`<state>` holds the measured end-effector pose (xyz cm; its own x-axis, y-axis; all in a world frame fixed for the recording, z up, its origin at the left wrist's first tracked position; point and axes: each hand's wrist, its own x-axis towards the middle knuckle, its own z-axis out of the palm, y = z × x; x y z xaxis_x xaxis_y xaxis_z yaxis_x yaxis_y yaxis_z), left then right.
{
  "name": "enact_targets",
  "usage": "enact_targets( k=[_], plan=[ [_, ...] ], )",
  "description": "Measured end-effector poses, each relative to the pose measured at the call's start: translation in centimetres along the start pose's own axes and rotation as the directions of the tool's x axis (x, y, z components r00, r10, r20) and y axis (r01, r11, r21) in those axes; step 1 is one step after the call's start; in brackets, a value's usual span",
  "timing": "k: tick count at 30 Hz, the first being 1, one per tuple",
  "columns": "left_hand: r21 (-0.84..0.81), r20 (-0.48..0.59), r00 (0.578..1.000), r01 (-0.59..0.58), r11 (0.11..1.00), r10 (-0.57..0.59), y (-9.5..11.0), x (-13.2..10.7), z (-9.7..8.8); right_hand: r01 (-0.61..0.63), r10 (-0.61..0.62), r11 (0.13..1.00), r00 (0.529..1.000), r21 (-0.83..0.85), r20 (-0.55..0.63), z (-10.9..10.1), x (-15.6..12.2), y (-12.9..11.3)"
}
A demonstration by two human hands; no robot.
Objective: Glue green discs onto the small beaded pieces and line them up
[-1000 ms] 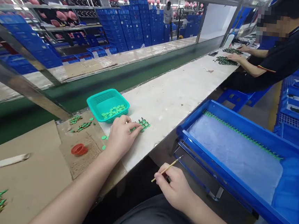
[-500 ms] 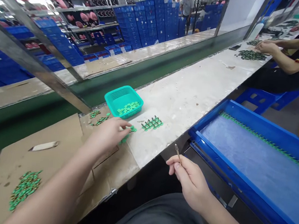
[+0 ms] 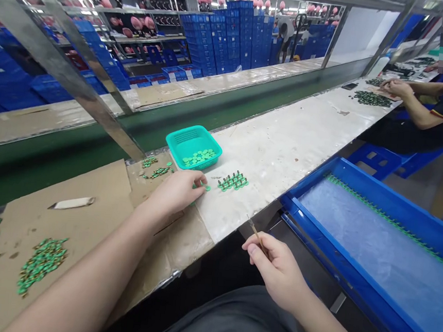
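Note:
My left hand (image 3: 182,189) reaches over the table edge of the cardboard, its fingers bent together at a small flat green disc (image 3: 207,188). More discs lie partly hidden under that hand. Off the table's front edge, my right hand (image 3: 275,263) grips a slim brown stick like a small brush (image 3: 255,230), its tip pointing up and left. Just right of my left fingertips, rows of green discs with dark upright pieces (image 3: 233,181) stand on the white tabletop. Behind them sits a turquoise basket (image 3: 174,154) with loose green discs inside.
A cardboard sheet (image 3: 102,238) carries a white pointed tool (image 3: 73,203) and piles of green-and-gold pieces (image 3: 44,264). At right is a blue tray (image 3: 357,250) with a row of green pieces. A co-worker's hands (image 3: 399,88) are farther along the table. A metal post (image 3: 105,114) slants at left.
The view has shifted slightly, moving the table things rightward in the picture. My left fingers have closed in at the discs. The brush in my right hand now leans farther left.

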<state>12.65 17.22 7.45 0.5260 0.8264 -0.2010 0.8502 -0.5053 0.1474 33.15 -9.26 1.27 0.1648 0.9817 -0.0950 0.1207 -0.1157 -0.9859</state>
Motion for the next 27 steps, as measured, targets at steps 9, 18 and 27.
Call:
enact_targets(
  k=[9,18,27],
  plan=[
    [0.034,-0.006,0.999,-0.046,0.998,0.046,0.9,0.9,0.6,-0.005,0.007,0.999,0.999,-0.038,0.052,1.6,0.1,-0.2],
    [0.056,-0.022,0.990,0.142,0.988,-0.141,0.9,1.2,0.1,-0.003,0.008,0.998,0.997,-0.067,0.078,2.0,-0.3,-0.1],
    [0.013,-0.225,0.974,-0.035,0.999,0.037,-1.0,-6.6,2.3,0.098,-0.091,0.981,0.995,-0.165,0.051,1.7,-0.7,-0.1]
  ],
)
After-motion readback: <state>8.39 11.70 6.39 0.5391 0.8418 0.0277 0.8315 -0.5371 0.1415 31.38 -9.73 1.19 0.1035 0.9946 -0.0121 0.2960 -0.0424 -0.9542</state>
